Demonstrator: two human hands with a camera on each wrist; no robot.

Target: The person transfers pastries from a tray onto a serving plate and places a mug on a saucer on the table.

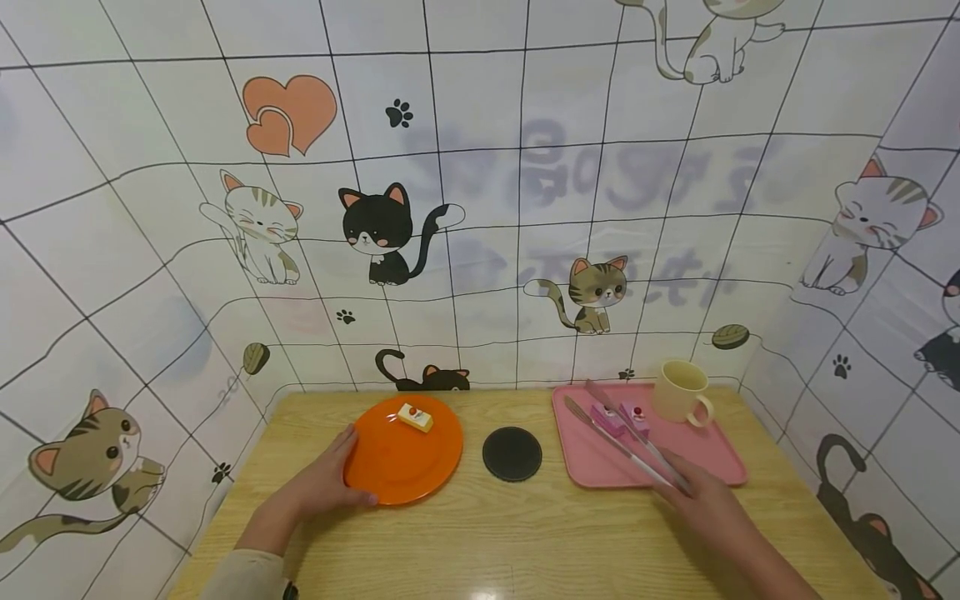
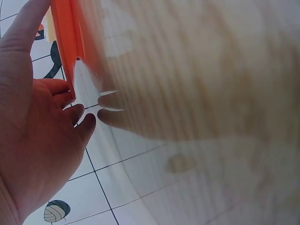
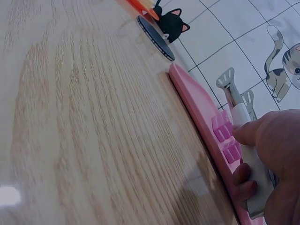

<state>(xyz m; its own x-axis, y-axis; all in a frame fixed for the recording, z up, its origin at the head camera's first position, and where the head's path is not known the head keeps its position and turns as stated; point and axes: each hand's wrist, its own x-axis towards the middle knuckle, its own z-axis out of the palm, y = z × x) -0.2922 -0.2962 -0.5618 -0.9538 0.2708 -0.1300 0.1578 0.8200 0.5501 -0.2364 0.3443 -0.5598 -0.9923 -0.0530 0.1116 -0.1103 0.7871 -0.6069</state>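
Note:
On the left, an orange plate (image 1: 401,475) carries a small yellow-and-white toy cake slice (image 1: 416,417). My left hand (image 1: 322,479) holds the plate's left edge, thumb at the front rim and fingers farther back. In the left wrist view, the fingers of the left hand (image 2: 37,136) curl against the orange rim. My right hand (image 1: 701,496) grips metal tongs (image 1: 652,458), their arms apart and reaching over a pink tray (image 1: 690,450). Two pink toy cake slices (image 3: 222,125) lie there; in the head view the tong ends overlap them.
A cream mug (image 1: 681,392) stands at the tray's back right corner. Between plate and tray lies a round black coaster (image 1: 512,454). The wooden table (image 1: 480,542) meets walls covered with a cat-print sheet at the back and both sides.

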